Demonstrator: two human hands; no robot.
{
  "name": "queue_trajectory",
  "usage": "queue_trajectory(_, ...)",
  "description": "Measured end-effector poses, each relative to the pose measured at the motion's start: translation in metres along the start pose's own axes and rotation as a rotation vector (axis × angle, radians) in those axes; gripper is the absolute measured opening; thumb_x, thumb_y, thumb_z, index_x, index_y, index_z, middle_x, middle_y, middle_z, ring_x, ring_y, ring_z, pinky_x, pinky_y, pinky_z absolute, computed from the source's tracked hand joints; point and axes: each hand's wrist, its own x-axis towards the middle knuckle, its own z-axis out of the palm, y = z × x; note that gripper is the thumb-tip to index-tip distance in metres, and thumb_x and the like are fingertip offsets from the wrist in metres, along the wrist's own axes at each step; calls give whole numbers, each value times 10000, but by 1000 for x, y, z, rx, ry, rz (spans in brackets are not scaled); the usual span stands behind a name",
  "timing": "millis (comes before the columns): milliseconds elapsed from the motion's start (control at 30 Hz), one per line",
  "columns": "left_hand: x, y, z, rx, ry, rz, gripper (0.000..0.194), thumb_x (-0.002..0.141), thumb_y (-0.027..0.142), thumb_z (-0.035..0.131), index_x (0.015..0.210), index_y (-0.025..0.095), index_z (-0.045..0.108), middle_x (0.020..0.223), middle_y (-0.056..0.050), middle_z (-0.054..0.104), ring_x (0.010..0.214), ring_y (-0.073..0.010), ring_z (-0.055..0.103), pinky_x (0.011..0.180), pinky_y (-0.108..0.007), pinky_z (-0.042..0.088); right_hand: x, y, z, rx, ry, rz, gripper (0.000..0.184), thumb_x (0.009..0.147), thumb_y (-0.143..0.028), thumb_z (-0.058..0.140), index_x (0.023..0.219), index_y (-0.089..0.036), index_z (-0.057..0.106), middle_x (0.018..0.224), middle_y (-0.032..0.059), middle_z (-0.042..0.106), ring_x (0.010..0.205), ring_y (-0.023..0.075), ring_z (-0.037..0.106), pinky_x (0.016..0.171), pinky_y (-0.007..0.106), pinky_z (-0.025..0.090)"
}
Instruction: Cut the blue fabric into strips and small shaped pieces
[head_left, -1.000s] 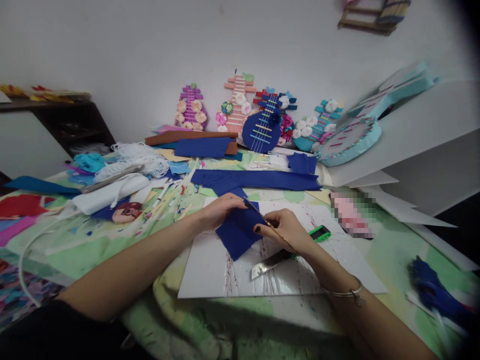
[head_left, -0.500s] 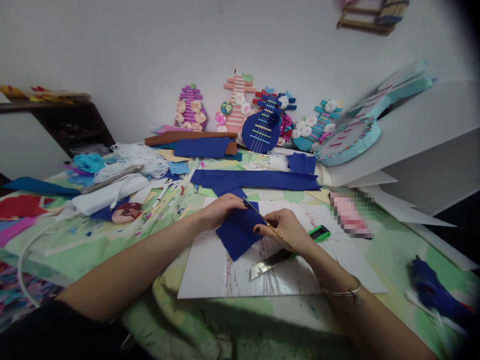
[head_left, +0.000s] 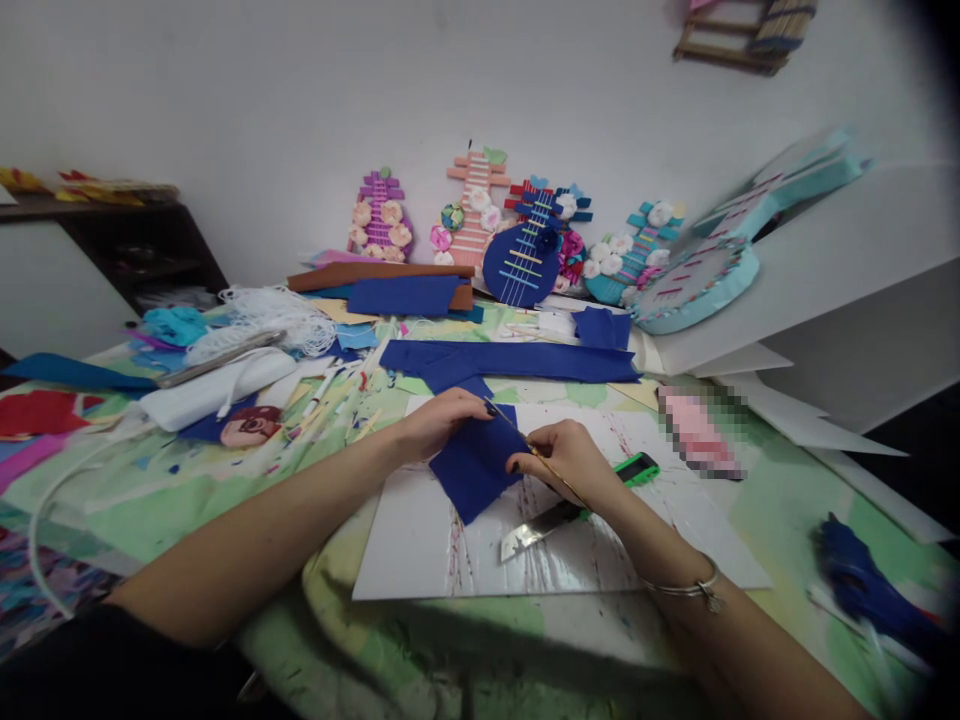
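Observation:
A dark blue felt piece (head_left: 472, 465) lies on a white cutting board (head_left: 420, 545) in front of me. My left hand (head_left: 435, 420) pinches the felt's upper left edge. My right hand (head_left: 566, 458) is closed on a thin stick-like tool (head_left: 529, 447) whose tip rests on the felt's upper right edge. A green-handled utility knife (head_left: 570, 510) with its blade out lies on the board just under my right wrist.
Long blue felt strips (head_left: 517, 360) lie beyond the board. Several decorated craft guitars (head_left: 525, 255) lean on the wall. White cord (head_left: 277, 320), paper scraps and a cartoon face cutout (head_left: 251, 425) clutter the left. White boards (head_left: 817, 300) stand at right.

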Motion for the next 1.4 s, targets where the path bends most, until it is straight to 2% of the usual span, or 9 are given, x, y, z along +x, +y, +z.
queue_trajectory(233, -6, 11, 9, -62, 15, -32, 98, 582, 184, 680, 628, 107, 642, 611, -32, 627, 609, -145, 583, 619, -254, 441, 3, 5, -3, 42, 108, 43, 492, 668, -567, 563, 449, -165, 382, 420, -37, 296, 426, 68, 263, 401, 212, 169)
queue_trajectory(367, 2, 5, 6, -60, 96, 4, 141, 649, 244, 662, 685, 113, 624, 631, -18, 615, 549, -102, 549, 514, -201, 397, 5, 11, -5, 164, 252, 165, 507, 684, -640, 505, 574, -146, 521, 407, -34, 361, 360, 68, 297, 366, 211, 196)
queue_trajectory(467, 11, -4, 1, -34, 161, 32, 183, 675, 272, 635, 764, 113, 623, 718, -46, 647, 615, -130, 584, 572, -234, 439, 7, 13, -8, 251, 292, 240, 559, 669, -671, 506, 688, -120, 598, 396, -36, 376, 328, 68, 302, 343, 210, 209)
queue_trajectory(700, 22, -15, -9, 111, 174, 196, 477, 550, 47, 620, 1010, 139, 535, 971, -90, 645, 825, -172, 609, 739, -302, 463, 11, 18, -8, 282, 344, 259, 562, 644, -652, 551, 753, -108, 641, 379, -29, 406, 321, 79, 326, 327, 213, 222)
queue_trajectory(867, 26, -15, -15, 447, 267, 375, 321, 591, 44, 540, 895, 134, 592, 955, -80, 636, 917, -182, 577, 835, -317, 434, 12, 19, -5, 259, 331, 260, 557, 634, -639, 564, 760, -104, 653, 375, -29, 414, 316, 77, 327, 322, 207, 227)
queue_trajectory(1000, 34, -4, -38, 979, 406, 556, 282, 668, 81, 496, 904, 182, 613, 1022, -62, 607, 1023, -210, 515, 928, -332, 366, 11, 15, -5, 249, 329, 264, 540, 652, -628, 553, 749, -105, 648, 377, -30, 401, 318, 75, 321, 322, 204, 221)
queue_trajectory(1067, 40, -1, -55, 1216, 499, 504, 280, 684, 130, 539, 956, 163, 596, 1051, -92, 590, 1052, -252, 482, 956, -369, 317, 11, 15, -5, 250, 326, 265, 530, 657, -623, 551, 739, -107, 645, 372, -32, 395, 317, 75, 321, 322, 203, 222)
queue_trajectory(1167, 51, -2, -76, 1340, 621, 345, 343, 716, 260, 578, 1032, 129, 557, 1052, -136, 580, 1028, -287, 478, 938, -402, 300, 12, 18, -4, 261, 314, 256, 520, 655, -618, 560, 741, -112, 641, 368, -33, 402, 312, 75, 326, 318, 201, 230)
queue_trajectory(1400, 58, -6, -90, 1106, 725, 248, 324, 619, 221, 659, 927, 151, 592, 902, -98, 626, 905, -262, 540, 862, -376, 345, 11, 22, -2, 286, 290, 209, 488, 680, -596, 558, 744, -118, 635, 370, -37, 409, 300, 70, 326, 306, 193, 230)
